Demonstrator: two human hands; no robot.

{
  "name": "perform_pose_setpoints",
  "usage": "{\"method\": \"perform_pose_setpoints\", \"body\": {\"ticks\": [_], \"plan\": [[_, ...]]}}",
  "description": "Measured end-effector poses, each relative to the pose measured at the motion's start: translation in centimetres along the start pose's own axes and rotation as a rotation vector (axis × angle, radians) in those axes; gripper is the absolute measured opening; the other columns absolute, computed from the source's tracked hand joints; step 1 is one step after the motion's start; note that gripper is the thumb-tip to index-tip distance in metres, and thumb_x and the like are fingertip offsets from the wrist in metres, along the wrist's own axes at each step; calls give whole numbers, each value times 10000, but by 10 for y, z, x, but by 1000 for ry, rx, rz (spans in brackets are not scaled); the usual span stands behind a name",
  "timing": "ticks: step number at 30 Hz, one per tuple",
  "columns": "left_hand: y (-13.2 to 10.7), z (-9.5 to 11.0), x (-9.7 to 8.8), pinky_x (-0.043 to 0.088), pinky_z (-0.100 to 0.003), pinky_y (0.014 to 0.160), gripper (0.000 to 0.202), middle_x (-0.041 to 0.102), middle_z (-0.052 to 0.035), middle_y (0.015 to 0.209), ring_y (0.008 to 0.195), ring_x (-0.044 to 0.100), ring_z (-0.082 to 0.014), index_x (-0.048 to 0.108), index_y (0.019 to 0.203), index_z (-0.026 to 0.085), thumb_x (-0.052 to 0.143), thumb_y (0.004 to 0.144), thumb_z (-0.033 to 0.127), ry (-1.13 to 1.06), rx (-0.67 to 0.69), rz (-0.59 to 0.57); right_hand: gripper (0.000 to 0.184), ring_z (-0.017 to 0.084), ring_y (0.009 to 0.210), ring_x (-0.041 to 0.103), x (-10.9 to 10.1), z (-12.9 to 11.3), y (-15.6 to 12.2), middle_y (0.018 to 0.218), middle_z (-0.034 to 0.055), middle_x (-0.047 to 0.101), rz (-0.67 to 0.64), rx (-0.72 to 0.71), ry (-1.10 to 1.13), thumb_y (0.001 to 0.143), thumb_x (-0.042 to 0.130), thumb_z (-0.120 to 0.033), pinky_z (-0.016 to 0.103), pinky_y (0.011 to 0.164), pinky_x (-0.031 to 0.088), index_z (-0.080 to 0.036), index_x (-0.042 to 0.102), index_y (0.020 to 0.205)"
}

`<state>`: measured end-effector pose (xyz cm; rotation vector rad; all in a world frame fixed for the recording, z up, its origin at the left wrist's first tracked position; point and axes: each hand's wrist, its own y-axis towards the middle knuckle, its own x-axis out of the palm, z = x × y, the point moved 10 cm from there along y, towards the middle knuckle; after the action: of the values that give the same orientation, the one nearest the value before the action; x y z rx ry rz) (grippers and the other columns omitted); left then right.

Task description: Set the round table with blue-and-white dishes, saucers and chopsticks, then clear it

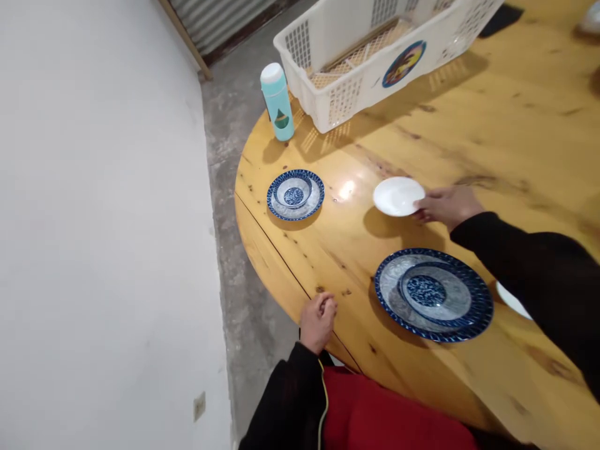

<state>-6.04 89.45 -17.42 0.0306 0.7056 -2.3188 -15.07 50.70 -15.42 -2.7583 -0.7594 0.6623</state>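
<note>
Between the thumb and fingers of my right hand [447, 205] is the rim of a small white saucer [398, 196], lifted a little above the table with its shadow below. My left hand [319, 320] rests at the table's near edge, fingers curled in, with nothing visible in them. A large blue-patterned plate [387, 300] lies under my right forearm, bearing a matching bowl [462, 297]. Farther left sits a smaller blue-rimmed plate [313, 208] with a small matching bowl [294, 195] on it. Partly hidden by my right sleeve is another white dish [512, 301].
A white plastic basket [323, 109] stands at the back of the wooden table [525, 156], with a brownish frame-like item inside. Left of it is an upright turquoise bottle [277, 103]. A dark flat item [500, 20] lies behind the basket. The table's curved edge faces a white wall [107, 219].
</note>
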Motion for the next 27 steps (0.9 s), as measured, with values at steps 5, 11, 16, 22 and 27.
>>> {"method": "perform_pose_setpoints", "body": {"ticks": [5,11,16,22,27], "plan": [[82,34,5,545,-262,707,386,727,-104,925,765,685,-150,620,1166,130,584,946,446,-143,-9,-103,109,130,430,584,78,5,-49,472,63,623,-150,190,-17,767,629,26,228,478,470,-60,681,726],[138,56,6,518,-238,676,380,728,-101,884,696,661,-129,573,1210,114,578,962,402,-115,57,-174,118,142,413,586,116,13,-77,461,14,608,-44,309,35,751,602,-26,204,418,443,-127,639,703],[153,64,3,549,-278,744,195,721,-50,817,683,679,-141,612,1068,157,524,969,301,68,158,-187,80,148,442,610,128,25,-87,487,16,623,30,343,80,733,603,-81,202,432,465,-137,651,763],[162,71,2,564,-294,757,159,730,-50,804,716,708,-164,608,992,166,485,965,262,187,181,-190,89,163,481,632,137,32,-93,521,24,634,71,360,123,739,585,-97,213,454,478,-156,633,786],[166,72,-1,565,-297,779,167,734,-49,783,758,714,-170,625,994,164,479,960,238,200,184,-180,71,158,494,633,140,31,-95,542,24,638,77,360,138,758,576,-106,211,467,476,-166,609,779]]}}
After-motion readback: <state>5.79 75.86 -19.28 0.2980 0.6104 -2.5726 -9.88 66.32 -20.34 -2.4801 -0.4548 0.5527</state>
